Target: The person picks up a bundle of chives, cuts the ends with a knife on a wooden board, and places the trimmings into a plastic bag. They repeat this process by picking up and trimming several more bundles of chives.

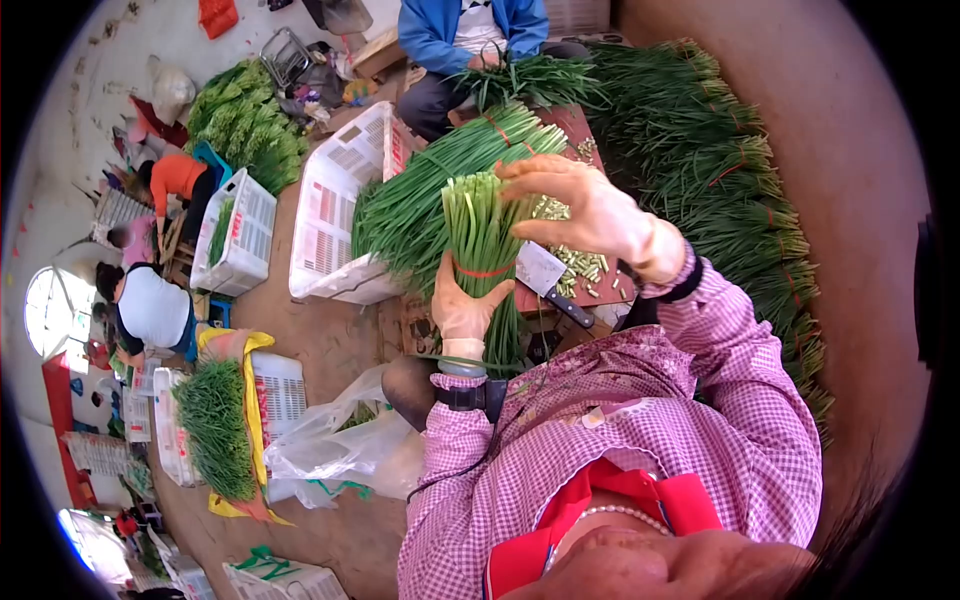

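My left hand point(463, 305), in a pale glove, is wrapped round a bundle of long green chives point(484, 225) tied with a red band. The bundle stands upright with its pale cut ends on top. My right hand point(590, 212), also gloved, is raised just right of those ends, its fingers apart and holding nothing. Below it a cleaver point(548, 280) with a black handle lies on a reddish board point(610, 291) among short cut stalk ends point(583, 270). Behind the held bundle lie more tied chives point(430, 190), partly over a white crate point(318, 235).
Tied bundles point(720, 180) line the right wall. Opposite me, a person in a blue jacket point(430, 35) handles green stalks. Other people work at the left near a white crate point(240, 235). A clear plastic bag point(350, 440) and a pile of greens point(217, 430) are nearer.
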A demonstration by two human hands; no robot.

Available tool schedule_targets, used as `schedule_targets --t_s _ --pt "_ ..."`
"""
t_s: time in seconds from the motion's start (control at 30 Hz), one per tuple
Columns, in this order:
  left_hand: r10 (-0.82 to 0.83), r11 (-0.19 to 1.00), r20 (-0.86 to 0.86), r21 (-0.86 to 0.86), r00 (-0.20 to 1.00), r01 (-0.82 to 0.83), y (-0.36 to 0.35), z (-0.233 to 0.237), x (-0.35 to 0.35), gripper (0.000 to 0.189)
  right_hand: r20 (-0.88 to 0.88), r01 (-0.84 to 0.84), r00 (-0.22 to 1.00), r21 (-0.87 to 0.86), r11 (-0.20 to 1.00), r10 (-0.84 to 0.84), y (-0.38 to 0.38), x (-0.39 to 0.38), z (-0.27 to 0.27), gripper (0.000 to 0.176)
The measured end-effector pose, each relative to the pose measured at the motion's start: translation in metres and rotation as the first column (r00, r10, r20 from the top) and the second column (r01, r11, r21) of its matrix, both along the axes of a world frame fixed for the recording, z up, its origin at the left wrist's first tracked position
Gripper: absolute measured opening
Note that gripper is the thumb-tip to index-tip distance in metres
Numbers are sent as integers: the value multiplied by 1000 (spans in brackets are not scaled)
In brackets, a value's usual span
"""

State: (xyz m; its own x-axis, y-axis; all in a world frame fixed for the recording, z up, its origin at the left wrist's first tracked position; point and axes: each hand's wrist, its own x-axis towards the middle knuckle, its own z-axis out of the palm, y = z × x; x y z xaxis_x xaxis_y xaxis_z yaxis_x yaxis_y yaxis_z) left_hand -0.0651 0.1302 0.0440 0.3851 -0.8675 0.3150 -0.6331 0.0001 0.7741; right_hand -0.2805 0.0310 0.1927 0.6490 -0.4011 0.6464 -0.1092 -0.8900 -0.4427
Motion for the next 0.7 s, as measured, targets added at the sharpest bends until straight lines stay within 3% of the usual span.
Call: schedule_targets --t_s 0.07,0.1,0.23,0.3,0.37,0.63,0.7 --pt "-13 1000 14 3 1000 13 1 3 -5 99 18 79 997 -74 994 -78 -3 15 -2 32" --pt "-17 1000 17 0 1000 17 1 6 -9 99 27 76 997 2 997 -76 -3 21 -5 30" --pt "6 997 50 -79 999 -2 5 11 -17 95 38 194 981 -131 972 -191 -2 32 -12 29" --pt "48 997 183 -61 982 -38 8 16 -19 92 40 243 970 -184 952 -240 1 36 -15 29" --pt "26 998 155 -62 988 -17 5 15 -20 92 114 343 939 -234 910 -325 3 40 -18 25" --pt "-29 998 107 -58 994 35 -1 15 -21 92 225 247 953 -190 950 -203 -4 36 -19 16" --pt "45 996 237 -82 970 -26 2 23 -23 92 224 240 955 -199 950 -194 -9 28 -7 16"
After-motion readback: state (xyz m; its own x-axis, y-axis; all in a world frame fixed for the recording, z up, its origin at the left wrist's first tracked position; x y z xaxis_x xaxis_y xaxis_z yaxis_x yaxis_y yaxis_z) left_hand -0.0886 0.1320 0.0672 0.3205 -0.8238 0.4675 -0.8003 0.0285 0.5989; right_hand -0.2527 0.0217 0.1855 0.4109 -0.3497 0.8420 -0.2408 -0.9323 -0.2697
